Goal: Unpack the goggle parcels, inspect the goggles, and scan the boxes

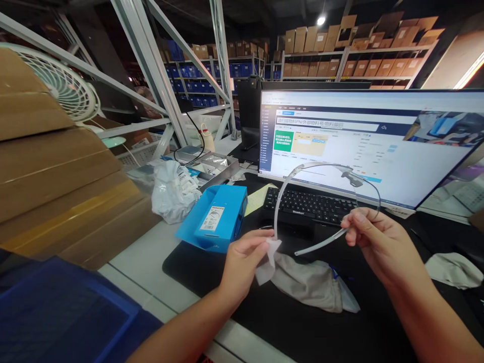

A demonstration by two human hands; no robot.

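Note:
A thin clear plastic tube (302,169) arches in the air in front of the monitor, with a small dark clip on its upper right. My left hand (245,257) pinches a small white wipe (269,259) around the tube's left end. My right hand (378,237) pinches the tube's other end, level with the left hand. Below both hands a grey cloth pouch (313,282) lies on the black desk mat (264,322). An open blue box (215,217) with a white label sits to the left of my left hand.
A monitor (363,141) and black keyboard (310,204) stand behind the hands. Stacked cardboard boxes (56,166) fill the left, with a blue crate (56,312) at the bottom left. A crumpled white bag (172,189), a metal tray (215,166) and a fan (64,85) are farther back.

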